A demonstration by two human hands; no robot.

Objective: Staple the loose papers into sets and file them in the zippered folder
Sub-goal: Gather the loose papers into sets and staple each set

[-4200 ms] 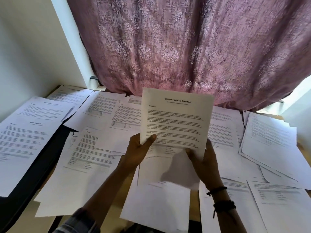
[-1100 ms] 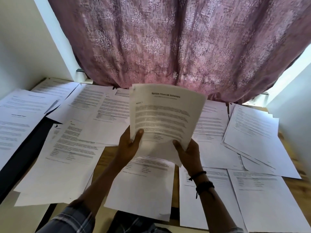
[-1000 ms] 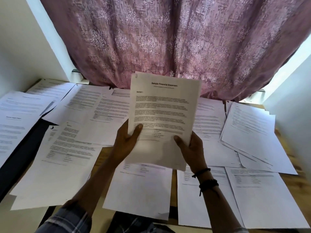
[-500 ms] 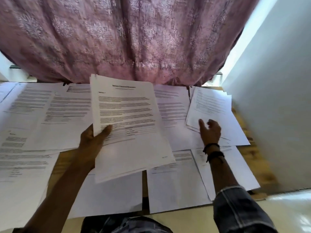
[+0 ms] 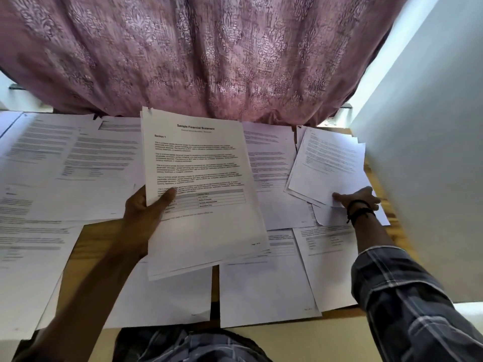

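My left hand (image 5: 142, 212) grips a held set of sheets (image 5: 198, 165) headed "Sample Financial Statement", thumb on the front page, raised and tilted over the table's middle. My right hand (image 5: 360, 198) reaches to the far right and pinches the near corner of a small stack of printed pages (image 5: 329, 163), thumb on top. Several loose printed sheets (image 5: 78, 158) cover the wooden table (image 5: 215, 278) on both sides. No stapler or zippered folder is in view.
A pink patterned curtain (image 5: 209, 61) hangs along the table's back edge. A white wall (image 5: 431, 178) stands close on the right, right beside the stack. More sheets (image 5: 264, 288) lie at the near edge in front of me.
My right hand let go of the held set and moved right to the stack at the wall. The left hand alone holds the set, now lower. The view swung right.
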